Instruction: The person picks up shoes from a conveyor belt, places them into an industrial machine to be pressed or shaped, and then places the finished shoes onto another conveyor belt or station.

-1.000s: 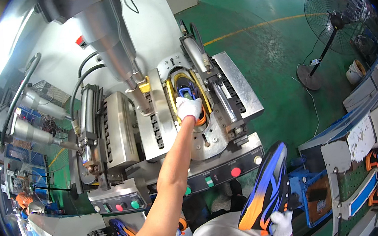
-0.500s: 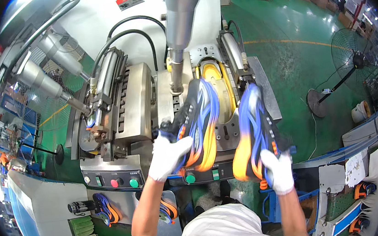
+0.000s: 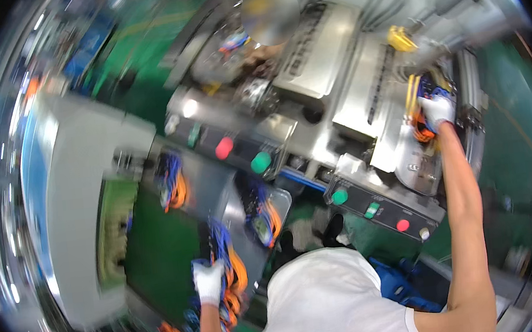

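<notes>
My left hand point(image 3: 210, 282), in a white glove, is low at the left, its fingers closed on a blue-and-orange sneaker point(image 3: 232, 260). More blue-and-orange material below that sneaker is blurred. At the far right of the machine, my right hand point(image 3: 436, 111), also gloved in white, grips another blue-and-orange sneaker point(image 3: 423, 129). This second sneaker sits at the right-hand station, beside yellow strips point(image 3: 411, 93); the hand covers part of it. Two more sneakers lie on the metal shelf left of me: one sneaker point(image 3: 174, 183) farther off, another sneaker point(image 3: 263, 211) nearer my body.
The metal press point(image 3: 315, 50) spans the far side, with a control panel point(image 3: 381, 209) bearing green and red buttons along its front. A grey cabinet point(image 3: 82, 205) stands at the left, a green brush-like strip point(image 3: 113, 227) beside it. Silver cylinders point(image 3: 475, 1) hang at upper right.
My view has swung left and blurred. My left hand has carried its sneaker down to the left, away from the machine; my right hand has brought the other sneaker to the right-hand station.
</notes>
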`<state>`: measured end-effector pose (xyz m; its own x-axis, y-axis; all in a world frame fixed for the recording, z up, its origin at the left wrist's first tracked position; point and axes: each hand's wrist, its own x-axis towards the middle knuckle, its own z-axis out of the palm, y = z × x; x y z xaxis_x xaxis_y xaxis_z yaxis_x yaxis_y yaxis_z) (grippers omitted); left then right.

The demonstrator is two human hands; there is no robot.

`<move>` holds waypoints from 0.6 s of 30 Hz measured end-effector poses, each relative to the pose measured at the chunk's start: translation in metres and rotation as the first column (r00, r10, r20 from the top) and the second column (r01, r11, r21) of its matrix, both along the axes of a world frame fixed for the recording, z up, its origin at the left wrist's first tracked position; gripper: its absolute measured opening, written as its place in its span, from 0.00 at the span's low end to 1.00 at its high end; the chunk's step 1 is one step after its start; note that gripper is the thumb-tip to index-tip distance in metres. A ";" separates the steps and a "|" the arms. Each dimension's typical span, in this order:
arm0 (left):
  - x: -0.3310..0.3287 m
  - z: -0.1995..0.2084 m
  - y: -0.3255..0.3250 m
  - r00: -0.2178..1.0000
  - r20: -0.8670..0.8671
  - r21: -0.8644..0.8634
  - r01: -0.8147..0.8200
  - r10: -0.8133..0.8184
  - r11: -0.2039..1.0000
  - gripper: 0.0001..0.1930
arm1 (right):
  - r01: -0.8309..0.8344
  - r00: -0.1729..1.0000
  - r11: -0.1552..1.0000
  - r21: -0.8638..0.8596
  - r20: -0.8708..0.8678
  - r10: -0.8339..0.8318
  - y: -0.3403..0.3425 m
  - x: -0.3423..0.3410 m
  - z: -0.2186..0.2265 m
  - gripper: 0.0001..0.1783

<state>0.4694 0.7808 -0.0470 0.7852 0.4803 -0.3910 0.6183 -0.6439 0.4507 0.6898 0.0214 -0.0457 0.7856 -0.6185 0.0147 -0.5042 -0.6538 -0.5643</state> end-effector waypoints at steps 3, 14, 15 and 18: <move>0.049 -0.058 -0.030 0.996 0.047 0.058 -0.072 0.069 0.996 0.34 | 0.097 0.995 0.994 0.055 -0.004 -0.097 -0.090 -0.033 -0.015 0.27; 0.064 -0.140 -0.069 0.998 0.046 -0.222 -0.027 0.038 0.975 0.53 | -0.351 0.910 0.818 -0.455 0.041 0.413 0.326 -0.150 0.011 0.47; 0.064 -0.133 -0.054 0.996 0.032 -0.336 0.088 -0.082 0.938 0.55 | -0.485 0.863 0.594 -0.642 -0.240 0.445 0.328 -0.159 -0.037 0.52; 0.067 -0.130 0.052 0.890 0.127 -0.483 0.441 -0.438 0.756 0.43 | -0.549 0.824 0.698 -0.459 -0.436 0.362 0.334 -0.169 -0.089 0.59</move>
